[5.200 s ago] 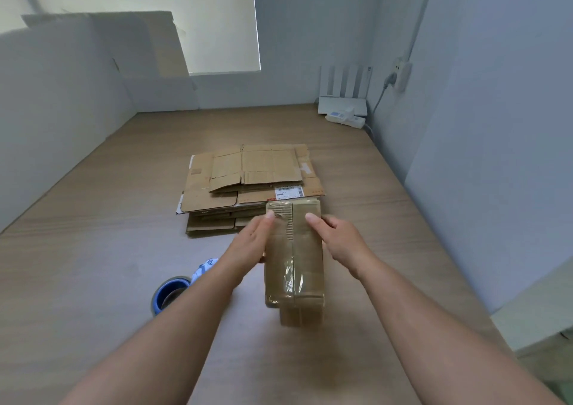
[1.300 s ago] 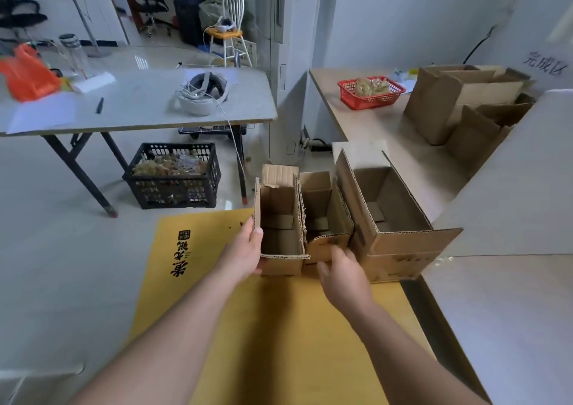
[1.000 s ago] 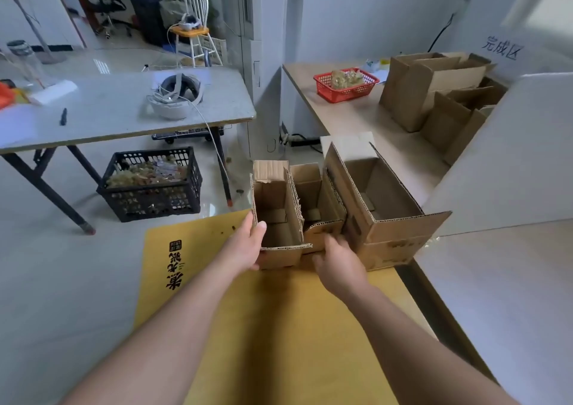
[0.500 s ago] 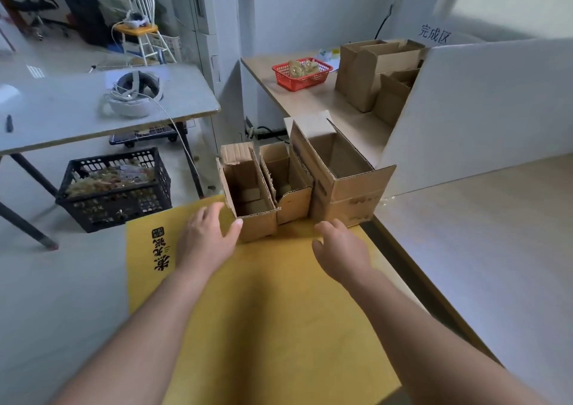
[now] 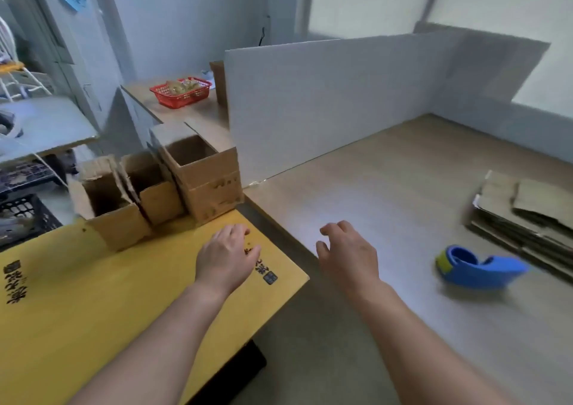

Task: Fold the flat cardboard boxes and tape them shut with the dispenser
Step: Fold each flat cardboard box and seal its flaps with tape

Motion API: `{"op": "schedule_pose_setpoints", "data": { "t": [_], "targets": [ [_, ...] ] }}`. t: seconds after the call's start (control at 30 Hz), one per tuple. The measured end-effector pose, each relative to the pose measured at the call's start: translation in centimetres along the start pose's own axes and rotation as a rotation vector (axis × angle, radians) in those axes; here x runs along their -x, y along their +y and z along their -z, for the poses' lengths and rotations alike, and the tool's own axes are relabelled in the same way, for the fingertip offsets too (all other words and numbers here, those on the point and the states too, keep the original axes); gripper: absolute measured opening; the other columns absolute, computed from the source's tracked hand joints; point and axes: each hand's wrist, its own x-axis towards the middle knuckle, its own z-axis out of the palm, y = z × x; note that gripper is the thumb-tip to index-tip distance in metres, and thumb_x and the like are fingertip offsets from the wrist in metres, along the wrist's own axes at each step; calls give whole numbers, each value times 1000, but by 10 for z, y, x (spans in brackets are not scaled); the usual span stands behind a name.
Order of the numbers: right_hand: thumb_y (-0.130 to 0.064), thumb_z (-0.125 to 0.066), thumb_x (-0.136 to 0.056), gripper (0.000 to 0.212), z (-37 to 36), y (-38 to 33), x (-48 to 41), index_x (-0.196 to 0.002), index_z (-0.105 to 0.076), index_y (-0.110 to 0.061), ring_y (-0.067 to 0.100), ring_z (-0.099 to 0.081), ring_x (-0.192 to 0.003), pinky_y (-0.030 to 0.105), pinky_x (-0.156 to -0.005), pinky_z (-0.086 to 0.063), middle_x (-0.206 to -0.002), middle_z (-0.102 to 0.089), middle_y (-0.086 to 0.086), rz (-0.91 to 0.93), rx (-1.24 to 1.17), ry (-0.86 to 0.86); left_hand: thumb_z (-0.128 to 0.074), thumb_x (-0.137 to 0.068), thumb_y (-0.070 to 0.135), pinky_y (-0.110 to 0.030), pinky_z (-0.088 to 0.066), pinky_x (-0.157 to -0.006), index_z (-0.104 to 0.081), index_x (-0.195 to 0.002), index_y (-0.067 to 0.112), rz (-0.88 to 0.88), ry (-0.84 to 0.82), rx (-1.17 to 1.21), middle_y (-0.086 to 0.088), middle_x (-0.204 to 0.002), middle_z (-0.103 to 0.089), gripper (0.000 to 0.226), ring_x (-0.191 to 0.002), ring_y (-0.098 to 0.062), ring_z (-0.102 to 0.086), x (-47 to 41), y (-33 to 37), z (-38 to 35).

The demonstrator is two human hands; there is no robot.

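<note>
Left hand point(image 5: 224, 254) and right hand point(image 5: 347, 252) are empty (grips loose, wide), so peel just one off the flat boxes point(image 5: 524, 209) at right

— Item one?
— The left forearm point(image 5: 161, 336), running from the lower left of the frame up to centre. Uncovered along its whole visible length, tapering to the wrist.
— Its end piece?
— The left grip point(image 5: 228, 257), centre frame. Bare. Back and knuckles show, fingertips softened by blur.
— Item two?
— The right forearm point(image 5: 418, 336), from the lower right of the frame up to centre right. Uncovered likewise, same taper.
— End piece?
— The right grip point(image 5: 347, 254), just right of centre. Bare. Thumb and fingers distinguishable, nails too blurred to list.
— Clothing?
— Upper arms are cut off by the bottom edge, so what is worn there cannot be told.
</note>
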Motion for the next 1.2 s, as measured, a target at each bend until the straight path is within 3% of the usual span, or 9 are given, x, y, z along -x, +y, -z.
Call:
{"op": "schedule_pose_setpoints", "data": {
  "t": [0.3, 0.57, 0.9, 1.2],
  "targets": [
    [-28, -40, -98, 32, 72, 188, 89, -126, -53, -22, 18, -55, -109, 28, -72, -38, -126, -52, -4, -324, 96, 130, -50, -93, 47, -32, -46, -85, -49, -124, 20, -299, -152, 19, 3, -124, -56, 41, -113, -16, -53, 20, 201, -78],
    [-27, -42, -96, 30, 107, 292, 132, -122, -55, -21, 20, -55, -106, 28, -75, -39, -123, -53, -1, -546, 121, 194, -50, -94, 47, -30, -42, -90, -46, -132, 20, -501, -212, 79, 2, -129, -54, 47, -118, -17, -50, 26, 331, -118],
    [-23, -45, -95, 33, 126, 402, 92, -125, -55, -19, 25, -53, -110, 30, -76, -39, -127, -51, 3, -758, 110, 247, -49, -95, 46, -32, -38, -97, -31, -146, 19, -649, -272, 120, -3, -140, -45, 60, -127, -21, -43, -42, 450, -171],
    [-27, -44, -96, 40, 145, 507, 12, -135, -43, -17, 24, -45, -120, 32, -86, -42, -133, -44, 5, -939, 116, 139, -48, -95, 47, -34, -38, -102, -18, -151, 18, -717, -380, 92, -5, -148, -36, 70, -132, -23, -38, -136, 553, -228]
  ]
}}
